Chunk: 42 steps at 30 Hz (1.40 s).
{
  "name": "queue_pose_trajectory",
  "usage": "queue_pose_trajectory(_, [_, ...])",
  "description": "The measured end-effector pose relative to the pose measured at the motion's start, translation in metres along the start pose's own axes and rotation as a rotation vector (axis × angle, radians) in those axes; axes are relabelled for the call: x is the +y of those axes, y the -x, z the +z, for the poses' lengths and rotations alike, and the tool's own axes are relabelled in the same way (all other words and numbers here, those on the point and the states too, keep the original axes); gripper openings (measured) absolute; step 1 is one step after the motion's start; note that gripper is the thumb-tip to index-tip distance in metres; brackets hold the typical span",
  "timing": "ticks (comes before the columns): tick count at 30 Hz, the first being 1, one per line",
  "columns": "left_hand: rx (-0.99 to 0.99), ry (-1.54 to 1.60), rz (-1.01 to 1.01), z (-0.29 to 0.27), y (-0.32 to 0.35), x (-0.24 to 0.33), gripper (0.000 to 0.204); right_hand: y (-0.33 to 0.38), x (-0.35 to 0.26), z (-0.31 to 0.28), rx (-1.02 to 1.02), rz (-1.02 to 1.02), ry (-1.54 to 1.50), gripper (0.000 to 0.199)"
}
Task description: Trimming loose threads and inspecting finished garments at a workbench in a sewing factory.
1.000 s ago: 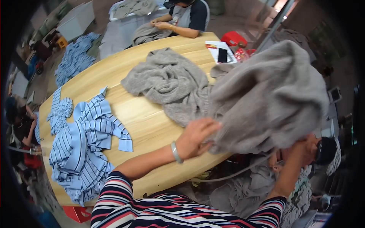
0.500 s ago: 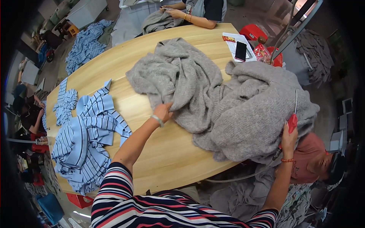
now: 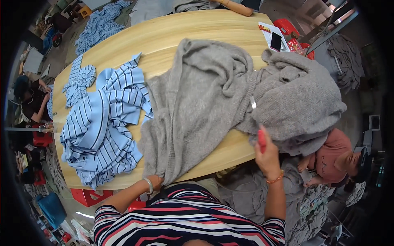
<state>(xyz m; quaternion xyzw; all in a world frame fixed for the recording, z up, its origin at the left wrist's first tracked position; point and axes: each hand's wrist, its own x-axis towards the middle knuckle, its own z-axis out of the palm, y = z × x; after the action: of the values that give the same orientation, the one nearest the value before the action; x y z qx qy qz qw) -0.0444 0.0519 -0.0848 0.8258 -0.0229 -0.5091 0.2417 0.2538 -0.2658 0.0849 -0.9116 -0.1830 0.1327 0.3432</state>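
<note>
A grey knit sweater [image 3: 201, 102] is spread across the middle of the table, one side drawn to the near edge. My left hand [image 3: 156, 181] is closed on that near end. In my right hand [image 3: 267, 156] is a red-handled tool [image 3: 262, 141]; a shiny metal part shows ahead of it, beside the sweater's ribbed edge. The tool is blurred, so I cannot tell whether it touches the knit. A grey knit pile [image 3: 299, 98] lies to the right, against the sweater.
Blue striped knit pieces [image 3: 102, 135] lie heaped at the table's left. A phone [image 3: 276, 41] rests on papers at the far right, near a red container [image 3: 286, 27]. A co-worker's arm [image 3: 236, 7] is at the far edge; another person [image 3: 334, 160] sits low at right.
My left hand has pulled the sweater toward me, spreading it out from a bunched heap. My right hand has brought the red-handled tool leftward. The view has also shifted.
</note>
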Motion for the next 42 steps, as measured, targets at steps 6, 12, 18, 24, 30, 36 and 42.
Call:
queue_pose_trajectory(6, [-0.032,-0.025,0.013,0.005,0.02,-0.041,0.035,0.023,-0.001,0.067,-0.253,0.02,0.226,0.056])
queue_pose_trajectory(12, [0.261,0.284,0.068,-0.081,0.03,-0.047,0.05,0.036,0.011,0.07,-0.149,0.046,0.225,0.053])
queue_pose_trajectory(18, [1.117,0.158,0.206,-0.217,-0.061,-0.037,0.057,0.031,0.033,0.064,-0.065,0.102,0.146,0.048])
queue_pose_trajectory(24, [1.289,-0.205,-0.108,-0.336,-0.162,-0.002,0.089,-0.009,0.055,0.064,-0.037,0.07,-0.011,0.044])
queue_pose_trajectory(30, [1.136,-0.378,-0.165,-0.389,-0.218,-0.002,0.087,-0.077,0.111,0.106,0.072,0.069,-0.087,0.047])
queue_pose_trajectory(36, [1.096,-0.274,-0.092,-0.394,-0.218,0.006,0.044,-0.113,0.112,0.131,-0.062,0.291,-0.449,0.047])
queue_pose_trajectory(42, [1.537,-0.122,0.3,-0.405,-0.121,0.015,0.038,-0.087,0.074,0.095,-0.077,0.126,-0.413,0.046])
